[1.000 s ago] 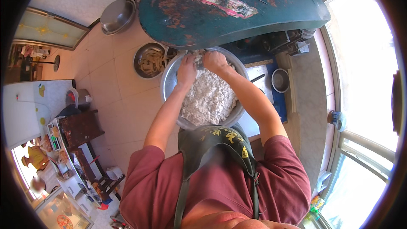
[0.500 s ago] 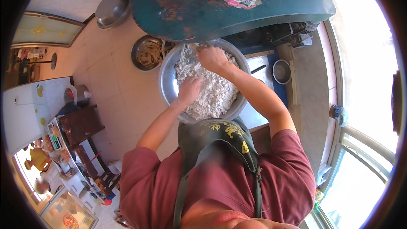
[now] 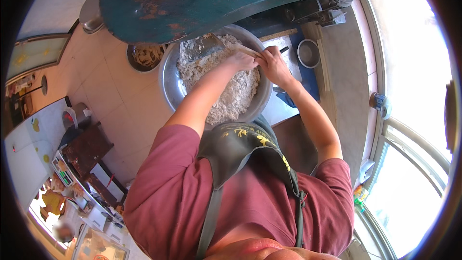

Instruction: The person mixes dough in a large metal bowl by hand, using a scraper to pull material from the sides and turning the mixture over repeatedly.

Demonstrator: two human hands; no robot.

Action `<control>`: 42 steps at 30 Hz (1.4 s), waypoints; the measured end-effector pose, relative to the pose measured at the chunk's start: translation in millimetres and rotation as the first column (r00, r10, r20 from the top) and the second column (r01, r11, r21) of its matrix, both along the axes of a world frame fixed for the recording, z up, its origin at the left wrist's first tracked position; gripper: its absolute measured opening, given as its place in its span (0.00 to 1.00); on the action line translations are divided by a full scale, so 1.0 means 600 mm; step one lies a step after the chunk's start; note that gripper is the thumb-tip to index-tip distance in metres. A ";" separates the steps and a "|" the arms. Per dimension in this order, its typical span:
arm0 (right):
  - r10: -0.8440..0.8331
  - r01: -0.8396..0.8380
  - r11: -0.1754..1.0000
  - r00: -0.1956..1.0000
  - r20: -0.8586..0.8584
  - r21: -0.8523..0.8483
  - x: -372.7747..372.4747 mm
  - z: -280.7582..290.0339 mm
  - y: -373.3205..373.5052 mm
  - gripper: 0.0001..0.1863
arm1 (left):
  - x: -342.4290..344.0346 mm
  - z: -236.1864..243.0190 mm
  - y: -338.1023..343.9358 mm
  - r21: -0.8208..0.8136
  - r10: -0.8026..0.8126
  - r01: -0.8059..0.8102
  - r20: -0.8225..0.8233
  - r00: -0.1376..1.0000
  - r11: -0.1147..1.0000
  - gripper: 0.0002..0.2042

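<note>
A large metal basin [image 3: 169, 79] sits in front of me, full of shaggy, floury dough [image 3: 234, 94]. Over its far part lies a wooden-handled metal scoop [image 3: 204, 48], its broad grey blade dusted with flour and resting in the dough. My right hand [image 3: 275, 63] is closed around the end of the handle, above the basin's right rim. Just left of it, my left hand [image 3: 242, 61] is closed at the handle too, low over the dough; its fingers are partly hidden.
A big worn green machine body [image 3: 159, 9] overhangs the basin's far edge. On the floor at left stand a bowl of pale strips [image 3: 147, 57] and an upturned-looking metal basin [image 3: 90, 13]. A small metal bowl [image 3: 308, 53] sits at right, near the windows.
My left hand has come up from the dough to the scoop's handle. My right hand has shifted right to the handle's end. The view has shifted, moving the basin left and up.
</note>
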State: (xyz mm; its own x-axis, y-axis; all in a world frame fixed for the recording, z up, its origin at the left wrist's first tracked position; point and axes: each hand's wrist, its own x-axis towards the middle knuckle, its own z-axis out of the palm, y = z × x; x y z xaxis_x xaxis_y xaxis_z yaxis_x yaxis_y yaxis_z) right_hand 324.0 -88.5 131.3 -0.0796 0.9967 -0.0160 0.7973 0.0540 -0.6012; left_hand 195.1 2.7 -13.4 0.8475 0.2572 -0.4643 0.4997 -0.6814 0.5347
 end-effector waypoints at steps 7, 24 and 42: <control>-0.244 0.242 0.960 0.970 0.004 -0.138 0.003 -0.118 -0.060 0.14 | -0.006 0.066 -0.044 -0.076 -0.224 0.211 -0.396 0.890 0.975 0.34; 0.854 -0.358 0.416 0.470 0.224 -0.836 -0.077 -0.044 -0.041 0.14 | -0.363 0.153 -0.167 0.220 0.565 -0.666 0.383 0.731 0.712 0.24; 0.224 -0.108 0.715 0.971 0.080 -0.691 -0.158 -0.189 -0.144 0.16 | -0.367 -0.059 -0.290 -0.688 0.680 -0.001 -0.718 -0.148 -0.726 0.37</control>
